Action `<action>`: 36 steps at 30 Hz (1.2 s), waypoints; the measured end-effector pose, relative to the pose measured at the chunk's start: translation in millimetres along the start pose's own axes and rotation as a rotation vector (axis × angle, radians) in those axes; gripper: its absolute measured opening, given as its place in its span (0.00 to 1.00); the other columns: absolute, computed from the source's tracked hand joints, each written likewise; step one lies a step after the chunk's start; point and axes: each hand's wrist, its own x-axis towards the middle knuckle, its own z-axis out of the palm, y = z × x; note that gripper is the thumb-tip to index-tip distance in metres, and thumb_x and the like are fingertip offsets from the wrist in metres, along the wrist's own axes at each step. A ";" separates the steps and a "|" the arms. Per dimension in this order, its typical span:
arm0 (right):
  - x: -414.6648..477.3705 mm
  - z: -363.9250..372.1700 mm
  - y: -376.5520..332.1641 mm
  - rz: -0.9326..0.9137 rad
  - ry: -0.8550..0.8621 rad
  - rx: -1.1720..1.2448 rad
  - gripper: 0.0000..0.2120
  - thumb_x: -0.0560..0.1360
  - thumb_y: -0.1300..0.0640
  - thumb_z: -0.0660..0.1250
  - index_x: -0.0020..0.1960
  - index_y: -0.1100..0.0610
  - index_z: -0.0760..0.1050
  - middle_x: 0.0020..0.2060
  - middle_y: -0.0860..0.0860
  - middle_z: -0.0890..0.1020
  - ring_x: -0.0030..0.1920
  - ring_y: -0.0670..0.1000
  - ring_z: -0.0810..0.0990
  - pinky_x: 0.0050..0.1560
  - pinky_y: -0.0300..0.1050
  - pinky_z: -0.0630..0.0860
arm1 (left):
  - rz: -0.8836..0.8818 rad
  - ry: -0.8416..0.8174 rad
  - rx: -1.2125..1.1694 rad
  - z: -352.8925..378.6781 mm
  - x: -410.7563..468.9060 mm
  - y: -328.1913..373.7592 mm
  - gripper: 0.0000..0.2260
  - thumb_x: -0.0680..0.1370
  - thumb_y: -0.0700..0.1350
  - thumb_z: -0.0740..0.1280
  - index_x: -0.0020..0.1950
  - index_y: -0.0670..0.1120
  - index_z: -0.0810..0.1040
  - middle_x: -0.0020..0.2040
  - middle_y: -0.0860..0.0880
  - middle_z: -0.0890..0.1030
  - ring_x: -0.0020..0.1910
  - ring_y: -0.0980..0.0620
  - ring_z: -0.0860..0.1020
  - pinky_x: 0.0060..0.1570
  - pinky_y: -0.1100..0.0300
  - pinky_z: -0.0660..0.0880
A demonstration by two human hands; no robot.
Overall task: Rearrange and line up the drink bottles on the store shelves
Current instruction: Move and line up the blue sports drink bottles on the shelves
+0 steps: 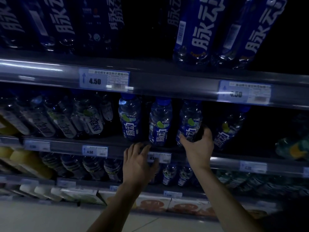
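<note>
Dim store aisle, shelves stacked in tiers. Middle shelf [107, 144]: blue-label bottles in a front row, white-label bottles [93, 123] to the left, yellow cartons [25, 158] lower left. Top shelf holds large blue bottles [197, 30] with white Chinese lettering. Price tag [104, 80] on the upper rail reads 4.50; a second tag [245, 92] further right reads the same. Right hand [198, 144], its grip clenched around the lower body of a blue bottle [190, 123], third in the row, tilted. Left hand [140, 162] open, fingers spread, grip released, at the shelf edge just below the second bottle [160, 123], over a small tag [159, 157]. First bottle [129, 118] stands just left, untouched
</note>
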 end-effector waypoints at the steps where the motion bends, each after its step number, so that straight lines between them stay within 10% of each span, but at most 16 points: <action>1: 0.4 2.9 0.9 -0.002 -0.004 -0.001 0.31 0.66 0.53 0.78 0.64 0.56 0.69 0.55 0.51 0.78 0.54 0.50 0.78 0.52 0.40 0.76 | -0.001 -0.001 0.003 -0.4 0.7 -0.3 0.23 0.75 0.58 0.64 0.66 0.47 0.74 0.65 0.46 0.73 0.68 0.44 0.67 0.67 0.45 0.61; 15: -7.7 13.5 11.9 -0.013 0.005 -0.008 0.31 0.69 0.53 0.77 0.66 0.55 0.65 0.54 0.48 0.73 0.47 0.31 0.70 0.44 0.15 0.62 | -0.019 0.009 -0.007 -3.2 4.7 -0.3 0.22 0.74 0.56 0.66 0.65 0.47 0.75 0.63 0.46 0.75 0.66 0.43 0.68 0.67 0.46 0.61; 27: -19.4 5.1 2.5 0.067 0.040 -0.019 0.37 0.68 0.45 0.75 0.70 0.54 0.62 0.62 0.47 0.68 0.61 0.44 0.68 0.63 0.34 0.65 | -0.197 0.069 -0.418 -21.4 6.9 -2.7 0.18 0.76 0.49 0.68 0.64 0.48 0.73 0.61 0.48 0.73 0.56 0.53 0.72 0.53 0.59 0.70; 31: -37.7 -0.3 -14.8 -0.108 0.175 -0.076 0.24 0.70 0.45 0.71 0.59 0.56 0.69 0.50 0.46 0.68 0.50 0.46 0.70 0.52 0.42 0.71 | -0.311 0.270 -0.474 -33.0 16.2 -13.8 0.19 0.76 0.48 0.68 0.64 0.47 0.68 0.61 0.47 0.68 0.50 0.61 0.65 0.47 0.67 0.66; 36: -53.4 19.7 -39.8 -0.138 0.096 -0.047 0.18 0.73 0.52 0.72 0.59 0.58 0.73 0.50 0.48 0.75 0.51 0.49 0.76 0.51 0.42 0.74 | -0.394 0.275 -0.534 -39.5 42.0 -26.0 0.30 0.74 0.48 0.71 0.71 0.45 0.61 0.68 0.46 0.63 0.64 0.48 0.67 0.63 0.58 0.67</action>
